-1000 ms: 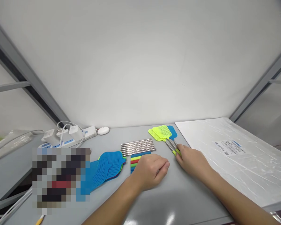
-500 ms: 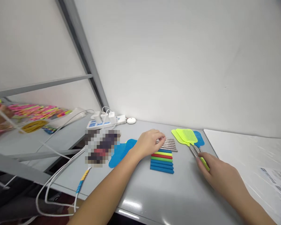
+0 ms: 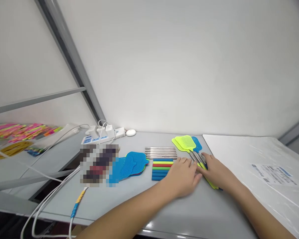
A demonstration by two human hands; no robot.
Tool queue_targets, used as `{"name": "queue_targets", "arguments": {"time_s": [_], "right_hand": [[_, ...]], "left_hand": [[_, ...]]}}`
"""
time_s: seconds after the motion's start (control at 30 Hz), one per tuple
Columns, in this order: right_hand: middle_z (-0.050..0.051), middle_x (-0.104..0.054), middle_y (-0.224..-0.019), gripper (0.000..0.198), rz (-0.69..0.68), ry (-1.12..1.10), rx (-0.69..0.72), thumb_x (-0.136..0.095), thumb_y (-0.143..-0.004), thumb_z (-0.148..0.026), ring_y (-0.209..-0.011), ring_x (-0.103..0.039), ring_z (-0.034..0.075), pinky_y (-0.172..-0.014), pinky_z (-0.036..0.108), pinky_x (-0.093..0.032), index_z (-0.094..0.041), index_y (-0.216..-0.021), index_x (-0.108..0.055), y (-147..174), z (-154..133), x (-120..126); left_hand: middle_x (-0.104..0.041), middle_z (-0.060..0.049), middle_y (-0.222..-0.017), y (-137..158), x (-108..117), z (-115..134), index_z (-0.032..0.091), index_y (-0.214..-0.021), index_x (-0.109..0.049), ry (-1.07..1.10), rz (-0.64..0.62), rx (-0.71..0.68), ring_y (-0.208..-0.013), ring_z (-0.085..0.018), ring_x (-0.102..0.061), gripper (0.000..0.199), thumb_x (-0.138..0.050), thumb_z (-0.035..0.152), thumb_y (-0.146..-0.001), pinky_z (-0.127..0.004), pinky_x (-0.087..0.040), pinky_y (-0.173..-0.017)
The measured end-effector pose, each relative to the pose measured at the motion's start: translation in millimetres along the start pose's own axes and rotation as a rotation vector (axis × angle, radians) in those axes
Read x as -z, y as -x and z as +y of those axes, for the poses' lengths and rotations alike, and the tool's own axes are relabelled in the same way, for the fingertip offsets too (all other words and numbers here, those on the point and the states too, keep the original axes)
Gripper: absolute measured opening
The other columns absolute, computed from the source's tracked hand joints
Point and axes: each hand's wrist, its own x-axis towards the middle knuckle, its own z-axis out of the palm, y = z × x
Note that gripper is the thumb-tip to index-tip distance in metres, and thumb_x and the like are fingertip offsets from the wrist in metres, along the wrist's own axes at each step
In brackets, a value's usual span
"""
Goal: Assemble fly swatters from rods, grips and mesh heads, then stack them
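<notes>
My right hand [image 3: 214, 172] rests on the handles of several fly swatters, thumb on one side and fingers on the other. Their mesh heads point away: yellow-green heads [image 3: 185, 142] lie over a blue head [image 3: 196, 144], with metal rods between heads and handles. My left hand [image 3: 183, 176], fingers spread, lies palm down over the right ends of a row of coloured handle tubes [image 3: 161, 169] in blue, yellow, red and green. Behind these, metal rods [image 3: 160, 152] lie side by side. Loose blue swatter heads [image 3: 134, 164] are stacked to the left, with red and yellow edges showing underneath.
A power strip [image 3: 103, 136] with white plugs and a white round case [image 3: 131, 132] sit by the wall. White cables [image 3: 45, 199] hang at the left. A plastic-wrapped white board [image 3: 239, 156] covers the right side. Colourful pieces [image 3: 22, 131] lie on the left table.
My left hand has left the metal rods and come right and nearer, over the tubes' ends. My right hand has lowered the swatter it held onto the others. The view has turned slightly right.
</notes>
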Motion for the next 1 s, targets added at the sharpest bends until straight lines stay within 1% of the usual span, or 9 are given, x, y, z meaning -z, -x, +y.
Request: {"name": "queue_targets", "arguments": {"time_s": [0.1, 0.23, 0.37, 0.47, 0.6, 0.7, 0.8, 0.87, 1.0], "right_hand": [[0.014, -0.062, -0.113, 0.056, -0.063, -0.07, -0.057, -0.038, -0.091, -0.056, -0.097, -0.063, 0.026, -0.073, 0.031, -0.042, -0.016, -0.13, -0.043, -1.2, 2.2, 7.4], [0.01, -0.068, -0.09, 0.05, -0.083, -0.093, -0.051, -0.036, -0.093, -0.054, -0.082, -0.065, 0.024, -0.065, 0.029, -0.039, -0.018, -0.125, -0.045, -1.0, 4.0, 12.9], [0.009, -0.067, -0.081, 0.048, -0.071, -0.06, -0.047, -0.035, -0.094, -0.052, -0.073, -0.065, 0.024, -0.058, 0.027, -0.036, -0.017, -0.125, -0.042, 0.0, 5.7, 14.5], [0.009, -0.067, -0.081, 0.045, -0.058, -0.034, -0.051, -0.034, -0.095, -0.051, -0.073, -0.065, 0.024, -0.057, 0.027, -0.034, -0.017, -0.122, -0.043, 0.5, 6.0, 15.1], [0.009, -0.067, -0.085, 0.037, -0.038, -0.012, -0.074, -0.033, -0.096, -0.045, -0.076, -0.065, 0.024, -0.059, 0.028, -0.034, -0.017, -0.119, -0.043, 0.1, 3.8, 14.7], [0.01, -0.067, -0.085, 0.031, -0.028, 0.024, -0.105, -0.034, -0.096, -0.038, -0.078, -0.066, 0.025, -0.06, 0.028, -0.033, -0.017, -0.116, -0.045, -0.9, 1.8, 13.4], [0.009, -0.068, -0.085, 0.029, -0.032, 0.048, -0.113, -0.035, -0.095, -0.035, -0.077, -0.066, 0.025, -0.06, 0.029, -0.033, -0.018, -0.117, -0.045, -1.1, 0.4, 12.9], [0.008, -0.068, -0.084, 0.031, -0.033, 0.058, -0.116, -0.034, -0.096, -0.035, -0.076, -0.066, 0.025, -0.06, 0.029, -0.033, -0.019, -0.12, -0.043, -0.6, -0.5, 13.8], [0.006, -0.066, -0.078, 0.035, -0.024, 0.074, -0.128, -0.031, -0.096, -0.041, -0.07, -0.064, 0.025, -0.056, 0.029, -0.032, -0.02, -0.121, -0.043, -0.1, -3.1, 19.1]], "left_hand": [[-0.055, -0.021, -0.13, -14.0, -15.0, 12.7, 0.008, -0.139, -0.04, 0.012, -0.086, 0.143, -0.122, -0.034, -0.047, 0.067, -0.023, 0.056, -0.095, -0.051, -0.032, -0.104], [-0.04, -0.021, -0.146, -28.4, -24.2, 16.7, 0.006, -0.145, -0.032, 0.055, -0.161, 0.198, -0.137, -0.035, -0.032, 0.079, -0.012, 0.061, -0.093, -0.054, -0.02, -0.112], [-0.033, -0.019, -0.151, -36.3, -25.7, 14.6, 0.006, -0.146, -0.032, 0.065, -0.208, 0.199, -0.141, -0.035, -0.025, 0.082, -0.009, 0.064, -0.092, -0.055, -0.016, -0.114], [-0.036, -0.019, -0.15, -39.3, -25.2, 12.1, 0.008, -0.144, -0.035, 0.052, -0.199, 0.172, -0.141, -0.034, -0.026, 0.079, -0.013, 0.064, -0.093, -0.055, -0.017, -0.114], [-0.038, -0.019, -0.148, -36.0, -21.1, 12.7, 0.01, -0.143, -0.038, 0.031, -0.213, 0.14, -0.139, -0.034, -0.031, 0.07, -0.023, 0.059, -0.094, -0.055, -0.022, -0.112], [-0.04, -0.02, -0.147, -26.7, -11.9, 14.5, 0.01, -0.143, -0.037, 0.03, -0.206, 0.078, -0.137, -0.035, -0.034, 0.068, -0.027, 0.056, -0.095, -0.053, -0.026, -0.111], [-0.047, -0.018, -0.143, -14.6, 6.3, 9.0, 0.013, -0.137, -0.046, 0.016, -0.168, -0.002, -0.133, -0.033, -0.041, 0.059, -0.032, 0.053, -0.095, -0.05, -0.032, -0.108], [-0.054, -0.014, -0.137, -5.0, 22.7, -1.5, 0.016, -0.129, -0.053, 0.003, -0.141, -0.05, -0.128, -0.03, -0.048, 0.049, -0.036, 0.047, -0.096, -0.047, -0.037, -0.105], [-0.066, -0.007, -0.117, 22.1, 55.3, -34.8, 0.021, -0.119, -0.058, -0.017, -0.061, -0.067, -0.11, -0.023, -0.059, 0.033, -0.039, 0.035, -0.097, -0.039, -0.046, -0.094]]}}
